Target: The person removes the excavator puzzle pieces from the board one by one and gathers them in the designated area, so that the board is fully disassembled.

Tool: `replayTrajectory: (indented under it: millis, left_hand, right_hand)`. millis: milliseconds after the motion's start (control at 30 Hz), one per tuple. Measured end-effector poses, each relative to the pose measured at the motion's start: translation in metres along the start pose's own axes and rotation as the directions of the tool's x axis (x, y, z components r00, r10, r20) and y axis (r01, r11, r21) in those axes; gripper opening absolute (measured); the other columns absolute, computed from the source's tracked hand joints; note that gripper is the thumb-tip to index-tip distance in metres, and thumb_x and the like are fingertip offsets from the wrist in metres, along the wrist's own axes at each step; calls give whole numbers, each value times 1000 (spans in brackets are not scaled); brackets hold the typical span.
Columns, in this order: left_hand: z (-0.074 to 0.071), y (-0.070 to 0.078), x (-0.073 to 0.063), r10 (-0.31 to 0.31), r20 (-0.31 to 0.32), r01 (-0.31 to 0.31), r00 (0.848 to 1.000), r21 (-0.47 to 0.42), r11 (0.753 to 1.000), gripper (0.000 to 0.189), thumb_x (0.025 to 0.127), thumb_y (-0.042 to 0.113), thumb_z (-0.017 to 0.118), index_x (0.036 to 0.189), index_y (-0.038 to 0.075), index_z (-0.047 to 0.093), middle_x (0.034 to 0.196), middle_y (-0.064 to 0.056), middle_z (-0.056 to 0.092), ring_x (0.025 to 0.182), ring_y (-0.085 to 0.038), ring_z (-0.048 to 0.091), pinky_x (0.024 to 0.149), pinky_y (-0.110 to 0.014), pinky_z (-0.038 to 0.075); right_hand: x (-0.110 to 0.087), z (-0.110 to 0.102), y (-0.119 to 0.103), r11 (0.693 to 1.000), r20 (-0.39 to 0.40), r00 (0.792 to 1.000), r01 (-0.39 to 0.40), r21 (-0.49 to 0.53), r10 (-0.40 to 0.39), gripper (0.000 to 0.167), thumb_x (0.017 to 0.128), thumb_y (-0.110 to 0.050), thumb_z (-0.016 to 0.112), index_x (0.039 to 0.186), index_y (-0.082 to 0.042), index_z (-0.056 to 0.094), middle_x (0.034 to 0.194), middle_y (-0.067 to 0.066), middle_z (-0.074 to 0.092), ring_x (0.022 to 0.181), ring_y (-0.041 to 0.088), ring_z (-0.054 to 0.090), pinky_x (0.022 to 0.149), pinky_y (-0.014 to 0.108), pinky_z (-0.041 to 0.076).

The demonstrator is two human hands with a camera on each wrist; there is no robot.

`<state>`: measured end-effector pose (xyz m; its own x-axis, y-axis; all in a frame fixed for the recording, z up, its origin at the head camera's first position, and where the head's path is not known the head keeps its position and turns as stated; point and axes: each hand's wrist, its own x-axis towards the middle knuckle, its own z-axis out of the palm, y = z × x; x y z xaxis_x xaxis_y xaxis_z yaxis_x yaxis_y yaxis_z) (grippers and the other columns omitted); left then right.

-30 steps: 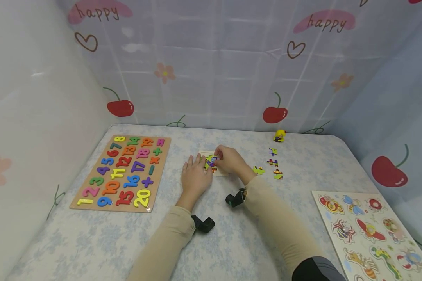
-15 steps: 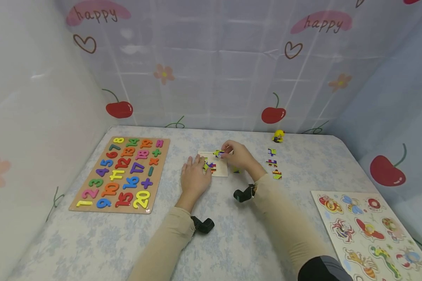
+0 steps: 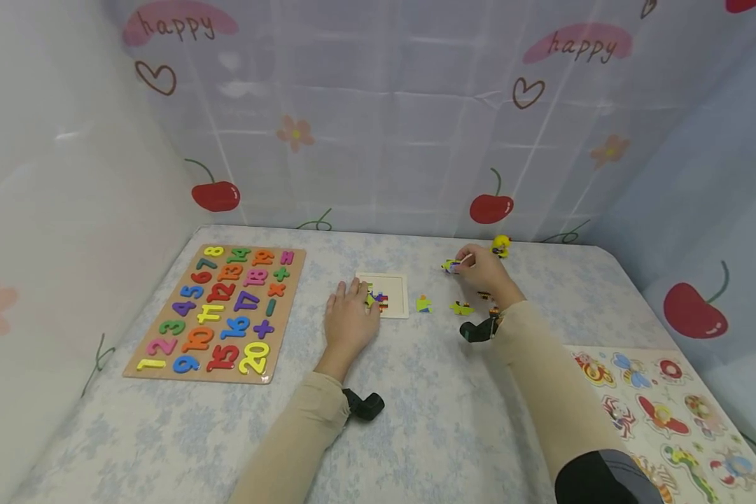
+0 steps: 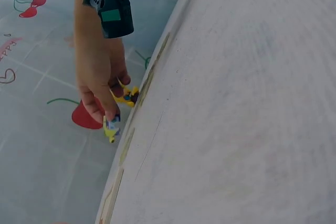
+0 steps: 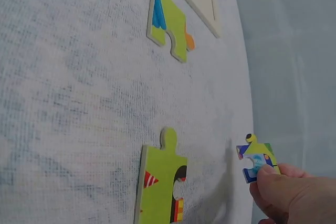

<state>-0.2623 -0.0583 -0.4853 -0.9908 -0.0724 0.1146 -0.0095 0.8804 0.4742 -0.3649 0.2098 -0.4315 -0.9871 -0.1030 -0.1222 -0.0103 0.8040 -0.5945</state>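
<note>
My right hand [image 3: 486, 271] pinches a jigsaw piece [image 5: 257, 158] between thumb and fingers, raised above the table right of the tray. The piece is yellow-green, blue and purple. My left hand [image 3: 351, 313] lies with fingers extended on the left side of the pale wooden puzzle tray [image 3: 401, 278]. Beside those fingers, a few joined pieces [image 3: 378, 299] sit in the tray, partly hidden. Between the tray and my right hand lie a green piece with blue and orange [image 5: 170, 24] and another green piece with a red striped shape [image 5: 160, 182].
More pieces [image 3: 484, 295] lie partly hidden under my right wrist. A yellow figurine [image 3: 500, 245] stands behind my right hand. A colourful number board [image 3: 214, 311] lies at left, and an insect picture board [image 3: 674, 413] at front right. A printed curtain [image 3: 378, 140] hangs behind the table.
My right hand has lifted the piece out of the tray and carried it rightward, towards the figurine. My left hand has stayed on the tray.
</note>
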Motion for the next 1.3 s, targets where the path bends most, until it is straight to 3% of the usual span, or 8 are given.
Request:
replayTrajectory:
  millis: [233, 500, 833, 1067, 1300]
  left_hand:
    - [0, 1, 0, -2, 9, 2, 1000, 9, 1000, 56, 101, 40, 48, 151, 14, 44, 162, -6, 33, 154, -32, 20, 126, -52, 14]
    - [1, -1, 1, 5, -3, -5, 1000, 2, 1000, 56, 101, 40, 48, 150, 14, 45, 161, -6, 34, 153, -32, 20, 125, -52, 15]
    - [1, 0, 1, 5, 8, -5, 1000, 2, 1000, 56, 101, 40, 47, 151, 14, 44, 162, -6, 34, 153, -33, 20, 126, -52, 14]
    - [-1, 0, 1, -4, 6, 4, 1000, 5, 1000, 56, 101, 40, 48, 151, 15, 44, 162, -6, 33, 154, -32, 20, 126, -51, 14]
    - [-1, 1, -1, -2, 4, 2, 1000, -1, 1000, 56, 101, 40, 49, 150, 16, 45, 161, -6, 34, 153, -33, 20, 126, -52, 14]
  right_hand:
    - [0, -3, 5, 996, -11, 1000, -20, -91, 19, 19, 100, -18, 57, 117, -8, 56, 110, 17, 62, 92, 30, 57, 76, 36, 50]
    - [1, 1, 2, 962, -36, 998, -58, -267, 50, 20, 100, -21, 59, 117, -9, 58, 110, 15, 66, 90, 29, 62, 74, 39, 50]
    - [4, 3, 2, 945, -37, 998, -60, -320, 50, 21, 100, -23, 60, 116, -10, 60, 109, 14, 66, 91, 28, 62, 77, 41, 52]
    - [2, 8, -1, 940, -58, 998, -19, -341, -1, 16, 99, -18, 61, 111, -9, 65, 105, 12, 66, 89, 28, 62, 74, 41, 53]
    - [-2, 12, -6, 932, -88, 994, 35, -361, -71, 17, 98, -14, 59, 112, -8, 68, 112, 14, 67, 97, 30, 61, 84, 48, 54]
